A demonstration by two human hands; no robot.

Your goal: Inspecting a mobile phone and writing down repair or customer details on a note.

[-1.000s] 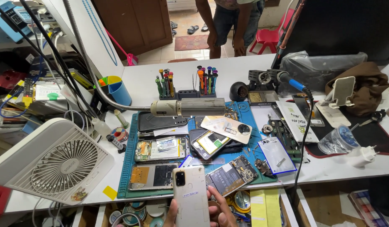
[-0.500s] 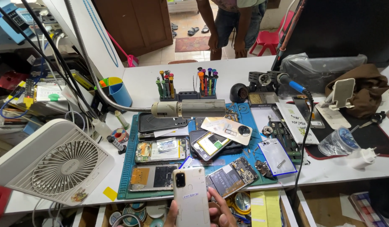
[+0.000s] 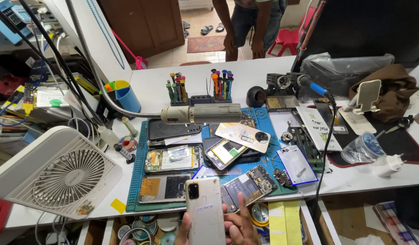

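Smartphone (image 3: 205, 206), white, back up, gripped along its edges between both hands (image 3: 227, 227): light, rigid, slick, fragile; fingers curled closed round it.

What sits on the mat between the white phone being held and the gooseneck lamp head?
In the head view, between the white phone and the lamp head lie opened phones on the blue mat.

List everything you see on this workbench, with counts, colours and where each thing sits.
White smartphone: one, back facing up, held at bottom centre.
Opened phones: several, on the blue-green work mat.
White desk fan: one, left.
Gooseneck lamp: one, silver head, over the mat.
Screwdriver racks: two, multicoloured handles, behind the mat.
Blue cup: one, back left.
Clear plastic cup: one, lying right.
Another person: standing, beyond the table.
Left hand: under the phone.
Right hand: fingers on the phone's right edge.
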